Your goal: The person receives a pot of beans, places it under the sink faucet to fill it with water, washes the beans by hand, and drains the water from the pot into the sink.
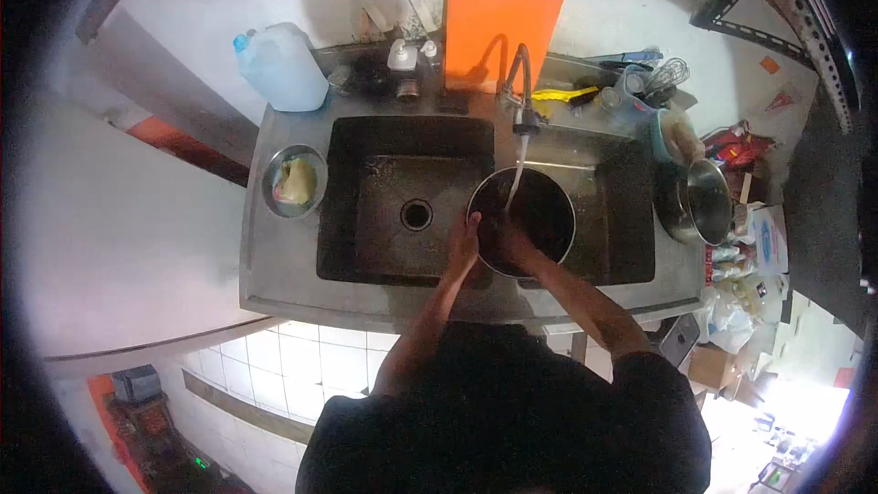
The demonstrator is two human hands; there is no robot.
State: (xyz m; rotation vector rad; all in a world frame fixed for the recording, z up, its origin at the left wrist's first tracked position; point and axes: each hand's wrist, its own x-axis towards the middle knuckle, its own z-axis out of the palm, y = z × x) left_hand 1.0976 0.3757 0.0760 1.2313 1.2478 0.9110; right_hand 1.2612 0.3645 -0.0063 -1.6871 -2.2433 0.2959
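A round pot point(551, 206) with a bright metal rim and dark inside sits over the right sink basin, near the divider. My left hand point(464, 242) grips its left side, thumb up at the rim. My right hand point(514, 242) reaches down inside the pot; its fingers are lost in the dark, so what they touch is hidden. From the curved faucet point(525, 119) above, a stream of water point(519, 174) runs into the pot.
The left basin point(384, 197) has a round drain. On the left counter stands a metal bowl point(294, 212) holding a yellowish item. Behind are a large jug point(282, 69), a soap pump point(402, 57) and an orange cutting board point(501, 23). Another metal pot point(706, 201) stands right.
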